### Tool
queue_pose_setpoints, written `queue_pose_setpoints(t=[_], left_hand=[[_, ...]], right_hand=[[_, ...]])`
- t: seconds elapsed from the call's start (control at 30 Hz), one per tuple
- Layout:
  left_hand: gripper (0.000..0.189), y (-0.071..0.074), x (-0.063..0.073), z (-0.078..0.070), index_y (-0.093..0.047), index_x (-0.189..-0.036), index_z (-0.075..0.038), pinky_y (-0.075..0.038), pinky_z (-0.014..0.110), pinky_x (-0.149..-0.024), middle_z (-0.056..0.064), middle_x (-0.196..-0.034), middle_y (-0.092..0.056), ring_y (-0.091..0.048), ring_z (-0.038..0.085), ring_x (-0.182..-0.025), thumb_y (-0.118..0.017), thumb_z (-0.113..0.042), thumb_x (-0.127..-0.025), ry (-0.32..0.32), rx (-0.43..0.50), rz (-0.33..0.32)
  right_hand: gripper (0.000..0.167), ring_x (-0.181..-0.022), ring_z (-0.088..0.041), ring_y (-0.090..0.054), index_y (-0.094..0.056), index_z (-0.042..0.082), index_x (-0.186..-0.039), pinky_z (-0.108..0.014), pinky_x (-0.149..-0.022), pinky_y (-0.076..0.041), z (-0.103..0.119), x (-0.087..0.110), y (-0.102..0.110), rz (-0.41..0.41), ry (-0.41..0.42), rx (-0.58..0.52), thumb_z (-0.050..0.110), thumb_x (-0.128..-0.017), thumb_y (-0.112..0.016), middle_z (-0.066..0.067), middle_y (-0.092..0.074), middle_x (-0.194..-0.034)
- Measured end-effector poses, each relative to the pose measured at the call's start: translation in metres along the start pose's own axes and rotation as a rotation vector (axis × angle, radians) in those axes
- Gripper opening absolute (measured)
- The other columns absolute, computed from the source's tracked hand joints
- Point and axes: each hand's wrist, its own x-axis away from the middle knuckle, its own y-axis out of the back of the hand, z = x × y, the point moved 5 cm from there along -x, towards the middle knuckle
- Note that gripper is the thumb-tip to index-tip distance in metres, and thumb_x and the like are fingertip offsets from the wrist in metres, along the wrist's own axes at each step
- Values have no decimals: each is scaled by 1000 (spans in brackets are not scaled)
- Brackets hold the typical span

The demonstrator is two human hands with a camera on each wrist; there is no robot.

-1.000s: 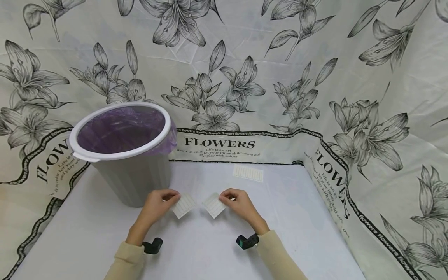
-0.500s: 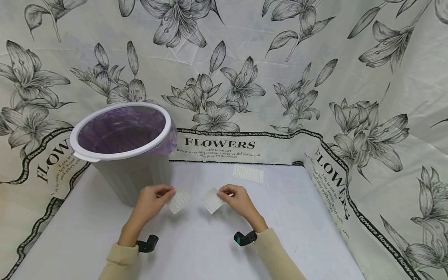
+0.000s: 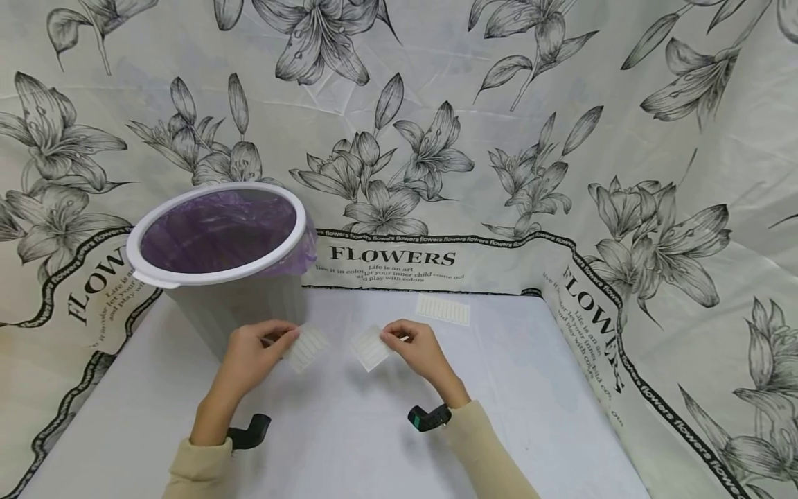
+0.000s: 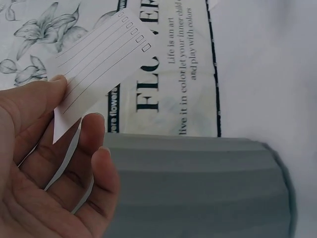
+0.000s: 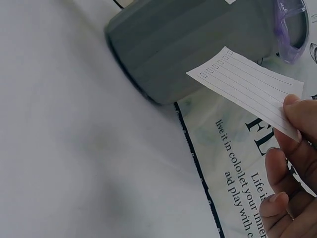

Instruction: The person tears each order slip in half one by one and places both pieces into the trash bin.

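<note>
My left hand (image 3: 252, 353) pinches a small slip of lined paper (image 3: 308, 348) between thumb and fingers. In the left wrist view that lined paper (image 4: 101, 64) shows ruled lines with a small box at the end of each. A similar piece of lined paper (image 3: 370, 348) is pinched at its corner by my right hand (image 3: 419, 344), just across a narrow gap. The right wrist view shows the right-hand paper (image 5: 242, 82) slightly bowed, with little boxes along its far end. Both pieces are held over the white table (image 3: 349, 443).
A grey trash bin (image 3: 249, 312) with a white rim and purple liner (image 3: 218, 232) stands at the back left, close behind my left hand. Another lined paper (image 3: 443, 310) lies flat near the table's back edge. Flower-printed cloth (image 3: 386, 138) hangs behind and at the sides.
Both hands have moved left and a little farther up the view, each with its paper. The left hand has shifted more, so the gap between the papers is wider.
</note>
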Motion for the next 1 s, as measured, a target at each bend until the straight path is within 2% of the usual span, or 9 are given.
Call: queue_pose_setpoints(t=[0.27,0.43,0.73,1.0], left_hand=[[12,18,2,-13,-79,-102,-4,-54,22,-64,6,-90,-78,-68,16,-78,-76,-12,-94,-43,-42,-39],[11,28,4,-23,-79,-102,-4,-54,22,-64,6,-90,-78,-68,15,-78,-75,-11,-94,-70,-50,-61],[9,44,4,-40,-79,-98,-3,-53,16,-62,5,-85,-77,-63,2,-73,-79,-3,-89,-168,-41,-118],[12,58,5,-53,-79,-96,-4,-49,10,-63,3,-84,-76,-61,0,-69,-80,1,-86,-243,-51,-140]], right_hand=[[13,-80,-18,-65,-78,3,-102,-22,-71,-52,16,-5,-4,-4,1,-15,13,-96,-74,-13,-77,-97],[13,-78,-13,-64,-78,6,-101,-22,-70,-53,23,-9,-6,11,30,-17,16,-96,-73,-9,-77,-96],[13,-77,-10,-65,-79,9,-101,-26,-71,-56,33,-18,-5,33,72,11,20,-97,-73,-4,-78,-96],[12,-79,-18,-67,-79,12,-101,-25,-71,-55,45,-23,-7,71,86,21,22,-97,-73,-2,-78,-95]])
